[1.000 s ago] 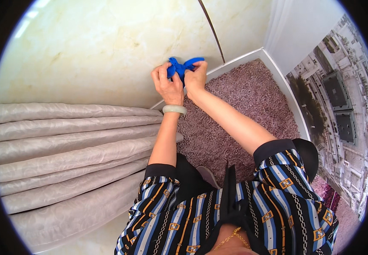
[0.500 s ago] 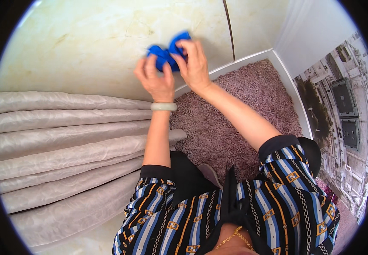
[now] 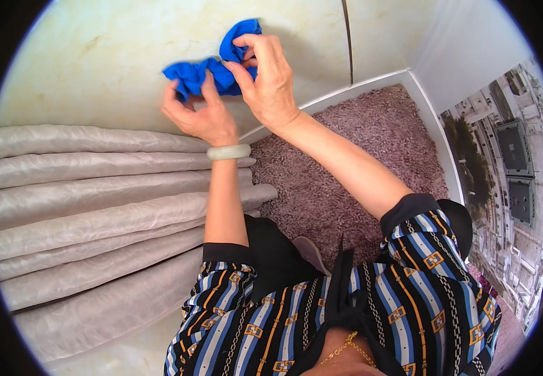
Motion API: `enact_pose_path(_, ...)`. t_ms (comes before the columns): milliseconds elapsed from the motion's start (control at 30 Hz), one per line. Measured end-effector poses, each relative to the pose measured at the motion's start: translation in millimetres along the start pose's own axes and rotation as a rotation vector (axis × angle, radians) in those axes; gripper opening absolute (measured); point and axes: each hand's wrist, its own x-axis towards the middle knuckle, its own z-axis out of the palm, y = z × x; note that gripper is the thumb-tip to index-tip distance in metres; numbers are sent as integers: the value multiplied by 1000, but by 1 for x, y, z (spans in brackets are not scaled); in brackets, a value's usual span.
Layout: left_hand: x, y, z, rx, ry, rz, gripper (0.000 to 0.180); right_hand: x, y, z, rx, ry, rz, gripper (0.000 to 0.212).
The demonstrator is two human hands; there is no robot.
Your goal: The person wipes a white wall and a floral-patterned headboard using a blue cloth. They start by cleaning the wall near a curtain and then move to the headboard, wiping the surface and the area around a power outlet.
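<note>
A bright blue cloth (image 3: 212, 72), crumpled and partly rolled, stretches between my two hands over a pale marbled surface. My left hand (image 3: 201, 116) grips its left part with thumb and fingers; a jade-coloured bangle (image 3: 229, 152) circles that wrist. Higher up and to the right, my right hand (image 3: 268, 78) pinches the other end, where the cloth curls upward. Some of my fingertips are hidden behind the folds.
Pale grey patterned curtains (image 3: 96, 169) hang in thick folds at left. A shaggy mauve carpet (image 3: 346, 163) lies below, bordered by a white ledge (image 3: 434, 138). At right stands a panel with a printed aerial scene (image 3: 509, 163). A dark seam (image 3: 348, 41) crosses the marbled surface (image 3: 108, 69).
Both hands have shifted left, the left one farther, so the gap between them is wider. The blue cloth, bunched up before, is now drawn out sideways.
</note>
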Motion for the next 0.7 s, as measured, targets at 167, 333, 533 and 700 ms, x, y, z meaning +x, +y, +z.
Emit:
enact_pose_path(167, -59, -59, -10, 7, -127, -140, 51, -72, 51, -11, -126, -127, 96, 32)
enact_pose_path(333, -80, -61, -11, 31, -198, -291, 46, -90, 58, 0, -161, -105, 313, 29)
enact_pose_path(533, -10, -42, -31, -215, -25, -104, 40, -35, 2, 23, -33, -140, -169, 39)
enact_pose_path(700, -62, -86, -25, 88, 51, -320, 49, -71, 23, 23, -114, -305, -153, 46)
